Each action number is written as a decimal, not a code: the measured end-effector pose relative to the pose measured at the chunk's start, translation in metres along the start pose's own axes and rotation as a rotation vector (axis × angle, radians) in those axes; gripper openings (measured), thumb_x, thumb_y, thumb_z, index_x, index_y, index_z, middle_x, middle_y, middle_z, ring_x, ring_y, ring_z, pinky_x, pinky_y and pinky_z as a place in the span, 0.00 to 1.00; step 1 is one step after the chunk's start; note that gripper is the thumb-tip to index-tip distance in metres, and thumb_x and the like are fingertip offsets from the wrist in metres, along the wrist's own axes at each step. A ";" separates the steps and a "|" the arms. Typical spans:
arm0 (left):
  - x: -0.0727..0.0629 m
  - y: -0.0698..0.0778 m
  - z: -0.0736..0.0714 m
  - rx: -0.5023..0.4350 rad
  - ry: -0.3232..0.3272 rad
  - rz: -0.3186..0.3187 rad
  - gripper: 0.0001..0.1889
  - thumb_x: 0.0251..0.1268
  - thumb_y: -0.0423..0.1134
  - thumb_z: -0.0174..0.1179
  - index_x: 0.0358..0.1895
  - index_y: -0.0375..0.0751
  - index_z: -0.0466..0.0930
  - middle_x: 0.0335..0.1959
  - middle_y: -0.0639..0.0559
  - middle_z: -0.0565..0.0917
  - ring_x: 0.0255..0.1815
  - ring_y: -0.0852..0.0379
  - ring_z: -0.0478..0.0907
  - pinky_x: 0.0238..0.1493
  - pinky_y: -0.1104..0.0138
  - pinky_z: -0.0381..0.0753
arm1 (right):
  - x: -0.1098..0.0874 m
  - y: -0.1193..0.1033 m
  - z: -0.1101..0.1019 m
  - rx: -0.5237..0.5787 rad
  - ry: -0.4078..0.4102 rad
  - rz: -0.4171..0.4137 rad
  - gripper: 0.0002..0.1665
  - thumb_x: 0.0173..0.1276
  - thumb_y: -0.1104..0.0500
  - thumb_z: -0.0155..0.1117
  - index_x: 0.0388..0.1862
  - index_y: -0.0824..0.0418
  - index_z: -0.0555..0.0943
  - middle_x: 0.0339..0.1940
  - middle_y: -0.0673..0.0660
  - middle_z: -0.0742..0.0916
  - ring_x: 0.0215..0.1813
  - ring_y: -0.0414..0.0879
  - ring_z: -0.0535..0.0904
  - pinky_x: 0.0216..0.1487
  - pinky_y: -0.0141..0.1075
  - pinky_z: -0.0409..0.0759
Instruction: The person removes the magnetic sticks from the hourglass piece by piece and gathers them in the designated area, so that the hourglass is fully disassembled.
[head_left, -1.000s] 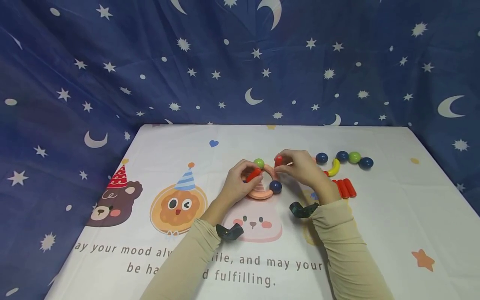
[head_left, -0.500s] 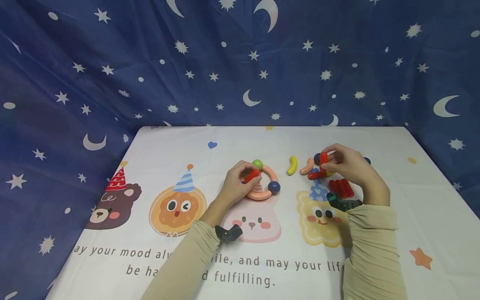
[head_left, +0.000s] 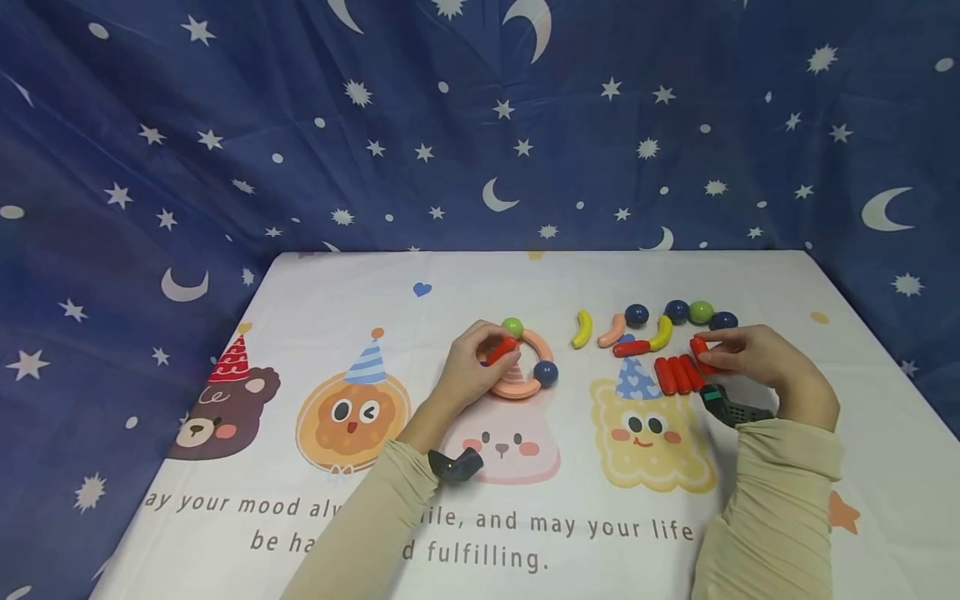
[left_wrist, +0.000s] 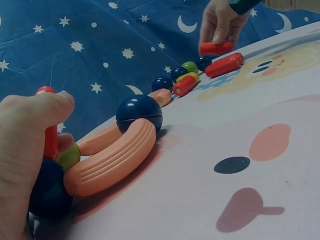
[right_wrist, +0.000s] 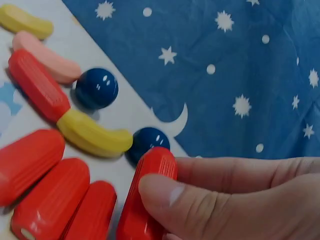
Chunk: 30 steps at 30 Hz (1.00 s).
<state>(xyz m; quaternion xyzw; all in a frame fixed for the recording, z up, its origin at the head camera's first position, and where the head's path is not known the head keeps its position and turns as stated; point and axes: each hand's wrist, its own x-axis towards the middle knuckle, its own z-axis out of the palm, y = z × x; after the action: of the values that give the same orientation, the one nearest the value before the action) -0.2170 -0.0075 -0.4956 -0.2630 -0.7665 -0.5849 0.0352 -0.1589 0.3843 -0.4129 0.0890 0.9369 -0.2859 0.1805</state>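
My left hand point(head_left: 471, 367) pinches a red toy rod point(left_wrist: 51, 142) over the left side of a ring built of curved peach rods point(left_wrist: 112, 160) and balls. In that ring are a green ball point(head_left: 512, 327) and a dark blue ball point(head_left: 546, 372); another blue ball point(left_wrist: 47, 195) sits beneath the left fingers. My right hand point(head_left: 776, 362) holds a second red rod point(right_wrist: 134, 212) between thumb and fingers, tilted just right of a row of red rods point(head_left: 677, 375) lying side by side.
Behind the row lie a yellow curved rod point(head_left: 582, 329), a peach rod point(head_left: 612, 331), a red rod point(head_left: 632, 348) end to end with another yellow rod point(head_left: 662, 333), several blue balls point(head_left: 637, 315) and a green ball point(head_left: 701, 312). A starry blue curtain point(head_left: 420, 100) borders the table's back.
My right hand has carried its red rod from the ring rightward, past the loose pieces, to the row of red rods. The left hand has stayed at the ring.
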 end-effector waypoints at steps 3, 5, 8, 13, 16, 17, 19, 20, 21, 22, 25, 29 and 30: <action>0.000 0.000 0.000 -0.004 0.002 0.004 0.13 0.57 0.38 0.67 0.45 0.41 0.79 0.43 0.51 0.79 0.43 0.58 0.76 0.46 0.71 0.79 | 0.003 0.005 0.001 0.027 -0.039 0.048 0.43 0.63 0.43 0.64 0.67 0.68 0.66 0.46 0.66 0.83 0.47 0.54 0.79 0.56 0.65 0.69; 0.000 0.000 -0.001 -0.004 0.003 0.005 0.14 0.57 0.38 0.67 0.45 0.40 0.79 0.43 0.51 0.79 0.43 0.58 0.76 0.46 0.71 0.79 | 0.004 0.007 0.002 0.038 -0.054 0.066 0.44 0.63 0.42 0.64 0.67 0.69 0.66 0.46 0.66 0.84 0.47 0.54 0.79 0.57 0.67 0.66; 0.001 0.000 -0.001 -0.001 0.004 0.003 0.14 0.57 0.38 0.67 0.45 0.40 0.79 0.43 0.51 0.79 0.43 0.58 0.76 0.46 0.71 0.78 | 0.006 0.011 0.002 0.033 -0.068 0.087 0.45 0.62 0.41 0.64 0.67 0.71 0.66 0.50 0.69 0.82 0.50 0.58 0.78 0.58 0.68 0.65; 0.001 0.000 0.000 0.009 0.007 0.010 0.14 0.57 0.38 0.67 0.46 0.40 0.79 0.43 0.51 0.79 0.42 0.58 0.76 0.45 0.72 0.78 | 0.007 0.016 0.001 0.000 -0.094 0.092 0.45 0.62 0.41 0.64 0.65 0.73 0.66 0.56 0.74 0.77 0.55 0.65 0.73 0.57 0.66 0.67; 0.001 0.000 0.000 0.015 0.005 0.019 0.14 0.57 0.37 0.67 0.46 0.38 0.79 0.43 0.50 0.79 0.41 0.58 0.76 0.44 0.72 0.78 | 0.007 0.018 0.001 -0.011 -0.112 0.071 0.42 0.64 0.43 0.64 0.65 0.73 0.67 0.56 0.74 0.78 0.55 0.64 0.74 0.56 0.65 0.69; 0.001 0.000 0.000 0.017 0.005 0.022 0.14 0.57 0.37 0.67 0.46 0.38 0.79 0.43 0.50 0.79 0.40 0.58 0.76 0.43 0.72 0.78 | 0.007 0.018 0.002 0.001 -0.121 0.073 0.42 0.64 0.44 0.64 0.65 0.73 0.67 0.56 0.73 0.78 0.54 0.63 0.75 0.56 0.65 0.69; 0.000 -0.001 0.000 0.020 0.005 0.026 0.15 0.57 0.38 0.67 0.46 0.38 0.79 0.43 0.51 0.79 0.40 0.58 0.76 0.43 0.72 0.78 | 0.008 0.018 0.002 0.002 -0.130 0.070 0.41 0.64 0.46 0.64 0.65 0.73 0.67 0.55 0.72 0.79 0.54 0.63 0.75 0.56 0.65 0.69; 0.000 -0.001 0.000 0.020 0.005 0.027 0.15 0.57 0.38 0.67 0.46 0.38 0.79 0.43 0.51 0.79 0.40 0.59 0.75 0.43 0.72 0.78 | 0.008 0.019 0.002 -0.002 -0.133 0.067 0.40 0.64 0.46 0.64 0.64 0.73 0.68 0.55 0.72 0.79 0.53 0.62 0.75 0.56 0.64 0.69; 0.000 -0.001 0.000 0.021 0.006 0.026 0.15 0.57 0.38 0.67 0.46 0.38 0.79 0.43 0.51 0.79 0.40 0.58 0.75 0.43 0.72 0.78 | 0.008 0.019 0.003 0.000 -0.136 0.064 0.40 0.64 0.46 0.64 0.64 0.73 0.68 0.54 0.72 0.80 0.53 0.61 0.76 0.55 0.63 0.70; 0.000 -0.001 0.000 0.021 0.006 0.025 0.15 0.57 0.38 0.67 0.47 0.38 0.79 0.43 0.51 0.79 0.40 0.58 0.75 0.43 0.72 0.78 | 0.008 0.019 0.003 0.003 -0.139 0.067 0.40 0.64 0.47 0.64 0.64 0.73 0.68 0.53 0.71 0.80 0.51 0.60 0.76 0.54 0.61 0.73; 0.000 -0.002 0.000 0.016 0.007 0.020 0.15 0.57 0.38 0.67 0.47 0.38 0.79 0.43 0.51 0.79 0.41 0.58 0.75 0.44 0.72 0.78 | 0.009 0.019 0.003 0.022 -0.145 0.067 0.39 0.64 0.49 0.65 0.65 0.72 0.67 0.48 0.68 0.81 0.46 0.54 0.78 0.51 0.51 0.79; 0.000 -0.001 0.000 0.009 0.005 0.015 0.15 0.57 0.38 0.67 0.47 0.37 0.79 0.44 0.50 0.79 0.41 0.57 0.76 0.45 0.72 0.79 | 0.011 0.020 0.005 0.055 -0.154 0.080 0.39 0.63 0.51 0.66 0.66 0.71 0.65 0.44 0.63 0.80 0.42 0.48 0.77 0.44 0.38 0.82; 0.000 -0.001 0.000 0.008 0.004 0.014 0.16 0.57 0.38 0.67 0.47 0.37 0.79 0.44 0.50 0.79 0.41 0.57 0.76 0.45 0.72 0.79 | 0.011 0.020 0.005 0.059 -0.156 0.082 0.39 0.63 0.51 0.66 0.66 0.71 0.65 0.44 0.63 0.80 0.42 0.48 0.77 0.43 0.37 0.82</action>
<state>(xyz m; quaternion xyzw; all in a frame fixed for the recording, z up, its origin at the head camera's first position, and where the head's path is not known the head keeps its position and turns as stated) -0.2175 -0.0072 -0.4968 -0.2669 -0.7669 -0.5821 0.0420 -0.1623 0.3988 -0.4309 0.1100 0.9067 -0.3118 0.2619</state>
